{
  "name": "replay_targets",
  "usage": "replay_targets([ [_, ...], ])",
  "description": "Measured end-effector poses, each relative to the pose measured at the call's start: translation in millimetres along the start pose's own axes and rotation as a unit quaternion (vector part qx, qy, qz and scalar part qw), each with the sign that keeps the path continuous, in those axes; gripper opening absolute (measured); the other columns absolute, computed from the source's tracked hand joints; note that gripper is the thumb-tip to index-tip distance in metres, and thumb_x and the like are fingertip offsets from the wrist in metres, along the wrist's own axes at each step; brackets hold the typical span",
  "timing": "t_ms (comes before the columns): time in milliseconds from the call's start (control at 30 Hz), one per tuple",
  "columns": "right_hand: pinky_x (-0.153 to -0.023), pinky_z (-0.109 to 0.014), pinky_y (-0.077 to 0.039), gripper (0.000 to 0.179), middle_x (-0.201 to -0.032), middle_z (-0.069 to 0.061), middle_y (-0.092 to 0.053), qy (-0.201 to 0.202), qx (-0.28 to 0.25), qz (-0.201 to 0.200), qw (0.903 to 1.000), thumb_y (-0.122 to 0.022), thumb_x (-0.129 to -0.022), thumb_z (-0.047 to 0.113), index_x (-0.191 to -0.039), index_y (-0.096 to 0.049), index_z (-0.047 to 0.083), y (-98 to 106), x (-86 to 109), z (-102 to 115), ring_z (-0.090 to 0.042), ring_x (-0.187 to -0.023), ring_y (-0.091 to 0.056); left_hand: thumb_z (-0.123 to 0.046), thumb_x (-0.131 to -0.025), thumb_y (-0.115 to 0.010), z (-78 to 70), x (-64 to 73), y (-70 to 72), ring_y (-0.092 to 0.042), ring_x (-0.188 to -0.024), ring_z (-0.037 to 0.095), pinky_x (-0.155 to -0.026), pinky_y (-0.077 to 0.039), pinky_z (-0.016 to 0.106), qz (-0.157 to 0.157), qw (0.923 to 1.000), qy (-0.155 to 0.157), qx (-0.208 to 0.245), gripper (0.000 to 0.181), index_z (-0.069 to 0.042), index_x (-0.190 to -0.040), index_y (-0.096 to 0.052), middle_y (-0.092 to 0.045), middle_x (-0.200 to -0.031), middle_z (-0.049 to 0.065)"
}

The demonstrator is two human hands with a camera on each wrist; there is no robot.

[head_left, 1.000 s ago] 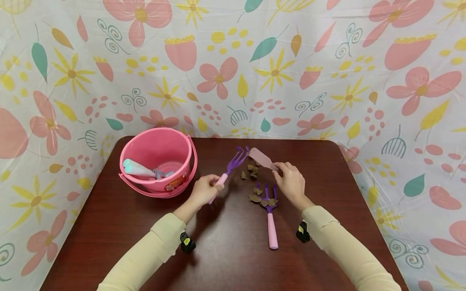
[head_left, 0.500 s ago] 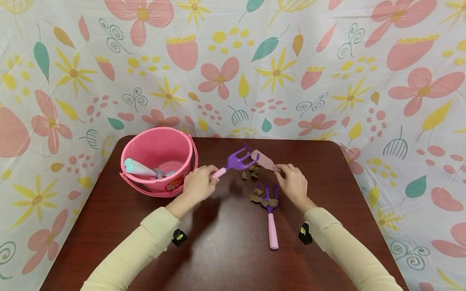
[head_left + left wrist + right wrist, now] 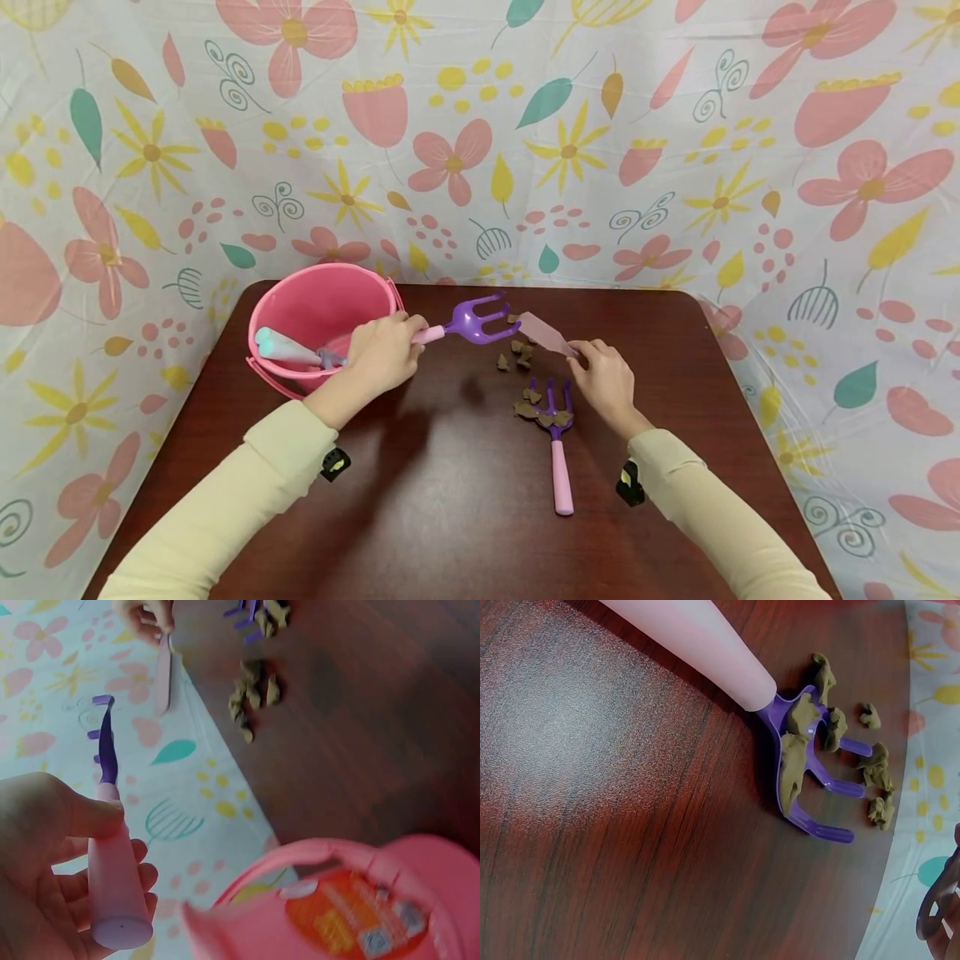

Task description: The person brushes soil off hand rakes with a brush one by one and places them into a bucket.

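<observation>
In the head view my left hand (image 3: 384,354) grips the pink handle of a purple garden hand fork (image 3: 474,322), raised level beside the bucket's rim. Its tines, free of clay in the left wrist view, point right. My right hand (image 3: 606,379) pinches the end of a flat pale pink scraper (image 3: 543,332), its blade tilted above loose brown clay bits (image 3: 522,352). Nearer me lies a second purple hand fork (image 3: 562,479) with a pink handle, and clay lumps (image 3: 792,772) rest on its head in the right wrist view.
A pink bucket (image 3: 326,287) with its own handle stands at the back left, partly behind my left hand. Inside it lean turquoise-white handled tools (image 3: 283,348). The dark wooden table (image 3: 450,517) ends at a flowered cloth (image 3: 450,92) behind.
My left hand has moved left and up with the hand fork, away from the clay and in front of the bucket, turning the fork flat. My right hand with the scraper has barely moved.
</observation>
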State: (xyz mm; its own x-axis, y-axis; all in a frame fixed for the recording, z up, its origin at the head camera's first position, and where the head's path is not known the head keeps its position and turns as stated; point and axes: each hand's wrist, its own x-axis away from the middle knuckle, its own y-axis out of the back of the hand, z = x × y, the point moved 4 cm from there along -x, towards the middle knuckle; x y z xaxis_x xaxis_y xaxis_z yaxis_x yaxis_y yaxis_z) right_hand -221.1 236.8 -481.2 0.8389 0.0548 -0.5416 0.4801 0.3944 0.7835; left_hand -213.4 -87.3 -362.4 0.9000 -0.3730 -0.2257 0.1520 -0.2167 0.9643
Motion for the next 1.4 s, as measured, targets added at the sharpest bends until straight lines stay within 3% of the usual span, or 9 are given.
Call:
replay_targets([
  [267,-0.054,-0.044,-0.046,0.022,-0.088,-0.006,-0.066,0.007,0.001,-0.004,1.0,-0.072,-0.076,0.017,-0.098,-0.07,0.014,1.6,0.0,-0.2,-0.028,-0.071,-0.059,-0.019,-0.079,-0.064,19.1,-4.8,26.6,-0.062,-0.072,0.027,-0.053,-0.048,0.043,0.034,0.9988,0.006,-0.034,0.025,-0.015,-0.104,-0.064,-0.062,-0.087,0.005],
  [567,-0.05,-0.043,-0.043,0.022,-0.085,-0.007,-0.064,0.021,-0.015,-0.029,0.9993,-0.071,-0.075,0.014,-0.096,-0.069,0.012,1.0,1.1,-0.8,-0.027,-0.067,-0.056,-0.02,-0.081,-0.062,47.4,-9.3,52.5,-0.056,-0.073,0.027,-0.055,-0.046,0.043,0.08,0.9937,0.046,-0.063,0.029,-0.014,-0.109,-0.06,-0.06,-0.09,0.007],
  [800,-0.053,-0.041,-0.045,0.023,-0.086,-0.006,-0.066,0.018,-0.002,-0.011,0.9998,-0.072,-0.076,0.016,-0.098,-0.07,0.014,1.9,-0.1,0.6,-0.026,-0.068,-0.058,-0.018,-0.079,-0.063,73.3,0.5,62.9,-0.058,-0.08,0.03,-0.059,-0.047,0.047,0.097,0.9909,0.062,-0.07,0.031,-0.012,-0.109,-0.061,-0.06,-0.091,0.009],
  [967,-0.054,-0.041,-0.045,0.023,-0.087,-0.006,-0.066,0.011,0.001,0.0,0.9999,-0.071,-0.077,0.017,-0.099,-0.07,0.014,0.2,-0.2,-0.2,-0.025,-0.07,-0.058,-0.017,-0.079,-0.062,88.0,7.7,68.6,-0.059,-0.08,0.031,-0.055,-0.047,0.048,0.106,0.9885,0.072,-0.08,0.033,-0.01,-0.111,-0.061,-0.061,-0.093,0.01],
  [1200,-0.055,-0.042,-0.045,0.023,-0.088,-0.006,-0.066,0.008,0.0,0.005,1.0,-0.07,-0.077,0.016,-0.1,-0.07,0.014,0.5,0.1,-0.8,-0.026,-0.071,-0.059,-0.015,-0.078,-0.063,102.9,16.1,80.1,-0.058,-0.068,0.031,-0.048,-0.045,0.043,0.105,0.987,0.076,-0.095,0.032,-0.008,-0.109,-0.062,-0.064,-0.094,0.015],
  [1400,-0.055,-0.042,-0.045,0.023,-0.088,-0.005,-0.066,0.004,-0.001,0.006,1.0,-0.071,-0.077,0.016,-0.099,-0.07,0.014,0.1,1.2,-0.6,-0.026,-0.071,-0.059,-0.014,-0.078,-0.062,112.7,21.2,87.9,-0.058,-0.069,0.032,-0.048,-0.044,0.042,0.109,0.9852,0.092,-0.096,0.034,-0.007,-0.111,-0.062,-0.063,-0.094,0.016],
])
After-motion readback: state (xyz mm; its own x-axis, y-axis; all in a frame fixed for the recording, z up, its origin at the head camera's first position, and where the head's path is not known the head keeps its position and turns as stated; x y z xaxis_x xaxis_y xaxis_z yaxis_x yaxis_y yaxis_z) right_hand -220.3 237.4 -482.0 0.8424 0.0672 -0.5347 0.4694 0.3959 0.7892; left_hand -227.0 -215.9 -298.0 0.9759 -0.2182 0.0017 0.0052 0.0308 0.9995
